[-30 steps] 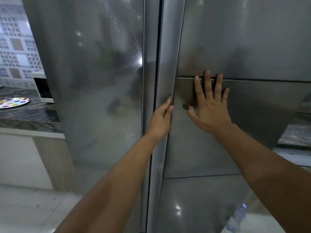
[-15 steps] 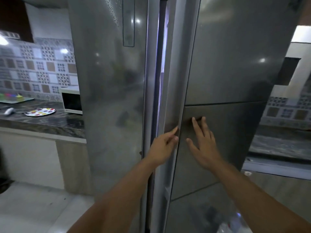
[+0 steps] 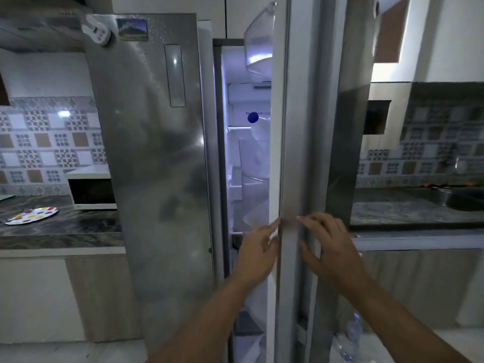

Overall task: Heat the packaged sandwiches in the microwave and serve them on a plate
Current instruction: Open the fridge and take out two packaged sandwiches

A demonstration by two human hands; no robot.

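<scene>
A steel two-door fridge fills the middle of the view. Its right door (image 3: 296,127) stands partly open and I see it edge-on. My left hand (image 3: 258,252) curls its fingers round the inner edge of that door. My right hand (image 3: 330,247) rests on the door's outer face with fingers slightly bent. The lit interior (image 3: 246,158) shows white shelves and door bins, and no packaged sandwiches are visible in the gap. A white microwave (image 3: 89,189) sits on the left counter, with a plate (image 3: 32,215) with coloured dots in front of it.
The fridge's left door (image 3: 157,153) is closed and carries magnets near its top. A dark stone counter (image 3: 60,231) runs left, and another with a sink (image 3: 461,200) runs right. A plastic water bottle (image 3: 351,336) stands on the floor at lower right.
The right fridge door has swung open from closed, showing the lit interior. My left hand stayed on its edge, my right hand slid toward that edge, and my view pulled back and up.
</scene>
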